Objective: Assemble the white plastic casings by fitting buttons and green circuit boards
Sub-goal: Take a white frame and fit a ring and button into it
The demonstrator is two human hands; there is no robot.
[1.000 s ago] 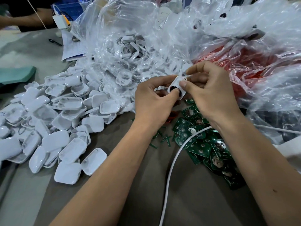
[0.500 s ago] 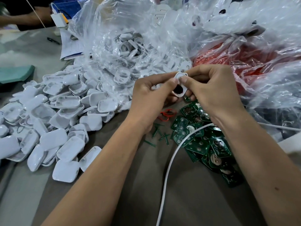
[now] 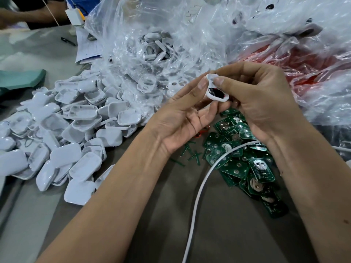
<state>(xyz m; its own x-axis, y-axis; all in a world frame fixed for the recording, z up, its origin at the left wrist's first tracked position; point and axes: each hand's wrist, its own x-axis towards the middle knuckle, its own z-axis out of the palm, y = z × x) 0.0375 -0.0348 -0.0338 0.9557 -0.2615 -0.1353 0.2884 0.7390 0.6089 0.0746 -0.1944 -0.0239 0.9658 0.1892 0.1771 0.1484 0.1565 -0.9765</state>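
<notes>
Held item: small white plastic casing (image 3: 215,89) with rounded corners, a dark round button showing in its lower half. It is raised above the grey table (image 3: 228,234), just above the heap of green circuit boards.

Left hand (image 3: 182,118): palm turned up, thumb tip pressed to the casing's left edge, fingers curled beneath it. Right hand (image 3: 260,103): fingers folded, thumb and fingertips pinching the casing's right edge. Both hands have hold of the same casing.

Landmark: heap of green rectangular circuit boards (image 3: 241,166) with round silver contacts, lying on the table under the right wrist.

- Left of the heap: a few small green strip offcuts (image 3: 191,152) scattered on the table.
- Upper left of the heap, partly hidden by the left hand: a small red-orange loop (image 3: 201,132); what it is cannot be told.
- Across the heap, running toward the near table edge: thin white round cable (image 3: 195,202).
- Far left of the heap: wide pile of white rounded-rectangle casing shells (image 3: 76,133), many lying hollow side up.
- Behind the heap, to the left: crumpled clear plastic bag (image 3: 152,46) holding more white casing parts.
- Behind the heap, to the right: clear plastic bag with red contents (image 3: 303,61).
- Far upper left: sheet of white paper (image 3: 85,44), black pen (image 3: 68,41), teal-green folded sheet (image 3: 20,78).
</notes>
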